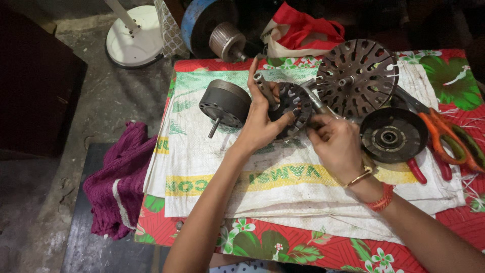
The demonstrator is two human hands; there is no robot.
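Note:
My left hand grips a dark round slotted metal core held upright on the white woven sack. My right hand holds a slim metal tool whose tip reaches into the core's centre. A large perforated metal disc stands right behind the core. A round dark cover with a centre bearing lies just right of my right hand. A cylindrical rotor with a shaft lies left of my left hand.
Orange-handled cutters and red-handled pliers lie at the table's right. A maroon cloth hangs off the left edge. A white fan base, a blue-rimmed motor and a red-and-white bag sit beyond the flowered table cover.

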